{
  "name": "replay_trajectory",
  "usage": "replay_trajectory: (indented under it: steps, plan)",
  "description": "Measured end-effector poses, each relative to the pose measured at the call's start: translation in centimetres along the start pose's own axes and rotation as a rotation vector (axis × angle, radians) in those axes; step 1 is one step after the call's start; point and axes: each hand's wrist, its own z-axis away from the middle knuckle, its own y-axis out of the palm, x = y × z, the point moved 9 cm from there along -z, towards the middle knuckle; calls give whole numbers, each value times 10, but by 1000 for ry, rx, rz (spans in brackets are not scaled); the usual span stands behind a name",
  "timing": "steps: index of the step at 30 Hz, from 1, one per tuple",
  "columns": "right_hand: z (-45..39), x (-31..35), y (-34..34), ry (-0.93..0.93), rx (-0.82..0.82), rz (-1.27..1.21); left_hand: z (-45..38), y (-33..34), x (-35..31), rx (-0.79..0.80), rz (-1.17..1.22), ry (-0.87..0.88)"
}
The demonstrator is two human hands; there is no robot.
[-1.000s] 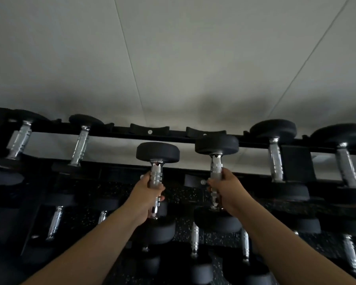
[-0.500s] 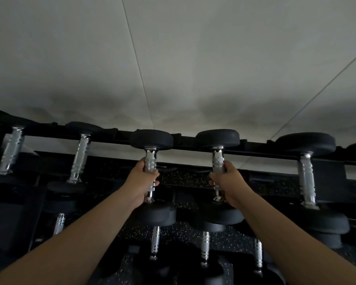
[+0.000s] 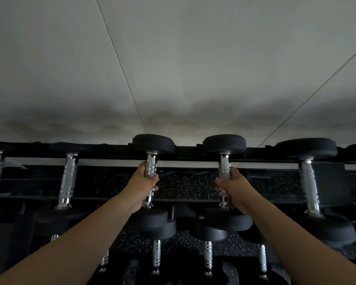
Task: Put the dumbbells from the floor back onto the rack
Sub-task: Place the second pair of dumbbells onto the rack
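Note:
Two black dumbbells with chrome handles lie across the top tier of the black rack (image 3: 261, 150). My left hand (image 3: 141, 186) grips the handle of the left dumbbell (image 3: 153, 144). My right hand (image 3: 234, 188) grips the handle of the right dumbbell (image 3: 224, 143). The far heads of both sit on the rack's back rail and the near heads on the front rail. Both handles point away from me, side by side, about a hand's width and more apart.
More dumbbells rest on the top tier: one at the left (image 3: 68, 179) and a bigger one at the right (image 3: 308, 182). A lower tier holds several dumbbells (image 3: 208, 256). Speckled black floor (image 3: 185, 184) shows through the rack. A pale wall (image 3: 173, 68) rises behind.
Both hands have carried the dumbbells forward and down onto the top tier. Their far heads now rest on the back rail. My view has shifted closer and leftward.

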Motion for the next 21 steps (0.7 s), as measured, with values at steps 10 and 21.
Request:
replay_trajectory:
  steps: [10, 21]
  plan:
    - [1, 5, 3, -37, 77, 84, -4, -1, -1, -40, -233, 38]
    - [5, 8, -3, -121, 6, 272, 19, -4, -19, -150, -422, 152]
